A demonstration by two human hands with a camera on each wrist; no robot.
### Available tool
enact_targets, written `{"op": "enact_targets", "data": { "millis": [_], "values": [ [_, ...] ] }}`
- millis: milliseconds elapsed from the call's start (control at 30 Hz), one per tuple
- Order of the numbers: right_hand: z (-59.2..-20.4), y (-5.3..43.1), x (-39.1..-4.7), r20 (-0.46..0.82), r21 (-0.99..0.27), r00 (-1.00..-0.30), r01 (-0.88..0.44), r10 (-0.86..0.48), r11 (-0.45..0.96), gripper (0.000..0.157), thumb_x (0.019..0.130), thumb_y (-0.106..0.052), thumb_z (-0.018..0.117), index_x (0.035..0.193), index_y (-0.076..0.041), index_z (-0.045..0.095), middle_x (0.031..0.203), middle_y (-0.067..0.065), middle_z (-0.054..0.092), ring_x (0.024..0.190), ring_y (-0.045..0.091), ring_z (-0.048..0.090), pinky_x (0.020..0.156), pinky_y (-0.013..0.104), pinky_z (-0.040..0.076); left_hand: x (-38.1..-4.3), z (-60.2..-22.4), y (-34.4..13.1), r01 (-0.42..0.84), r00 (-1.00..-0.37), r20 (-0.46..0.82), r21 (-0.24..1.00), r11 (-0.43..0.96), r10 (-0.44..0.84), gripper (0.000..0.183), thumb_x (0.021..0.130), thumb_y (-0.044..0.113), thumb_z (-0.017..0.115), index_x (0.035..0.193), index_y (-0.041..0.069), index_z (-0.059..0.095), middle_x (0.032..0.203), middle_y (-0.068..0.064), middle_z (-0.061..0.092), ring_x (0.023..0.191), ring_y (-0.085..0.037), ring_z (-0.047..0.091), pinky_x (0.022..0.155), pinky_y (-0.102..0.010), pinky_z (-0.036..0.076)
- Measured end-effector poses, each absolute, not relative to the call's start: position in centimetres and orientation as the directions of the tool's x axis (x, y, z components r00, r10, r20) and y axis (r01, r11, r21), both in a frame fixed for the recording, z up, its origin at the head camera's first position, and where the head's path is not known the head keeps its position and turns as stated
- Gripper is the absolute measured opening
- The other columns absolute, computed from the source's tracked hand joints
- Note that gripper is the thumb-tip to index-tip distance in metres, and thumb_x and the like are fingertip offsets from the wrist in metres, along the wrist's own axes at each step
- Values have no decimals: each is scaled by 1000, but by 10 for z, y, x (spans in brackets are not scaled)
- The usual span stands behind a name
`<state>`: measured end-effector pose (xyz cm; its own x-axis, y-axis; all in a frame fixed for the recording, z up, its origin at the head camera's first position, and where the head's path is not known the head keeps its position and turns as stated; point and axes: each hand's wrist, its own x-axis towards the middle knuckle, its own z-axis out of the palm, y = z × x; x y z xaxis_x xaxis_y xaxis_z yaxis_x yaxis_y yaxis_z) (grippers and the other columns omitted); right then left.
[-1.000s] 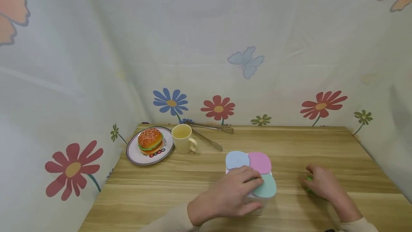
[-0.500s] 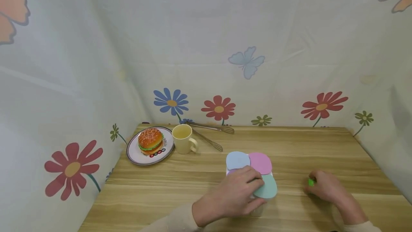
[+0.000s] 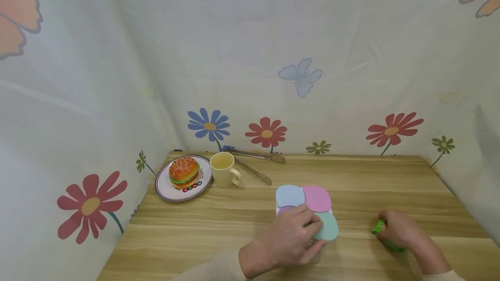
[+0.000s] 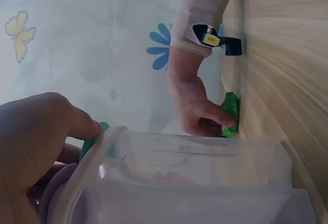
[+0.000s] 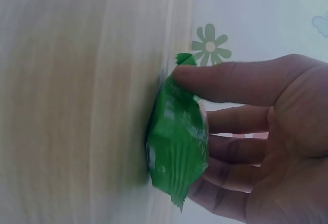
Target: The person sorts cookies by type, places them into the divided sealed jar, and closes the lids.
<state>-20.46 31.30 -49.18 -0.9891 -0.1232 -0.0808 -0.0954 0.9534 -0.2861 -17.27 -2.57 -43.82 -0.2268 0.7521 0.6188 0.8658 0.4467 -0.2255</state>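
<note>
A clear plastic container (image 4: pixel 195 165) stands on the table, topped by a lid with blue, pink, teal and purple lobes (image 3: pixel 317 198). My left hand (image 3: pixel 291 237) grips the top of it, fingers bent over the lid's middle and thumb at the near edge. In the left wrist view the thumb lies near the container's rim, while part of the other fingers is hidden. To the right, my right hand (image 3: pixel 400 229) holds a small green wrapped packet (image 5: pixel 179 137) between thumb and fingers. The packet has crimped ends and sits close to the tabletop.
At the back left, a toy hamburger (image 3: pixel 184 171) lies on a white plate (image 3: pixel 164 187). Beside it stands a yellow mug (image 3: pixel 223 170), with two whisks (image 3: pixel 254 155) behind. A flower-print curtain (image 3: pixel 250 55) borders the wooden table (image 3: pixel 351 177).
My right hand has shifted slightly toward the near edge and more of the green packet shows. My left hand has slid a little to the right over the lid, its fingers more bent.
</note>
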Motion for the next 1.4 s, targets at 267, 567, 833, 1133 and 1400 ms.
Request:
{"op": "enact_targets", "data": {
  "millis": [267, 567, 833, 1133, 1400],
  "values": [
    [-491, 308, -205, -81, -366, -993, -45, -80, 930, 58, 79, -25, 76, 116, 15, 57, 98, 24, 67, 83, 25, 62, 70, 46, 56, -174, -441, -26, 859, -186, 688, -233, 455, 702, 20, 89, 36, 62, 85, 17, 68, 89, 8, 65, 82, -6, 57, 74, -12, 48],
    [-468, 293, -199, 58, -476, -994, -114, -98, 872, 59, 83, -27, 75, 122, 12, 57, 104, 22, 68, 89, 29, 65, 67, 39, 58, -175, -437, -29, 879, -234, 714, -135, 458, 660, 16, 88, 32, 66, 84, 17, 70, 89, 9, 67, 81, -5, 58, 77, -13, 50],
    [-452, 276, -189, 139, -535, -988, -130, -65, 835, 60, 82, -27, 77, 125, 8, 57, 110, 25, 66, 90, 32, 67, 68, 39, 60, -177, -432, -31, 895, -242, 710, -100, 435, 661, 15, 87, 31, 68, 84, 17, 71, 89, 9, 68, 80, -4, 59, 73, -10, 48],
    [-440, 261, -179, 273, -540, -959, -212, -68, 815, 57, 80, -26, 80, 124, 5, 60, 99, 13, 69, 89, 32, 69, 72, 42, 60, -181, -432, -32, 907, -227, 727, -86, 413, 648, 14, 89, 28, 67, 84, 16, 71, 88, 7, 70, 75, -2, 59, 70, -7, 46],
    [-433, 249, -171, 442, -506, -893, -321, -79, 801, 51, 76, -16, 82, 120, 0, 63, 97, 7, 67, 87, 6, 62, 73, 26, 60, -181, -431, -33, 917, -249, 731, -35, 398, 635, 16, 89, 27, 67, 92, 13, 75, 89, 5, 72, 77, -3, 63, 73, -9, 49]
  ]
}}
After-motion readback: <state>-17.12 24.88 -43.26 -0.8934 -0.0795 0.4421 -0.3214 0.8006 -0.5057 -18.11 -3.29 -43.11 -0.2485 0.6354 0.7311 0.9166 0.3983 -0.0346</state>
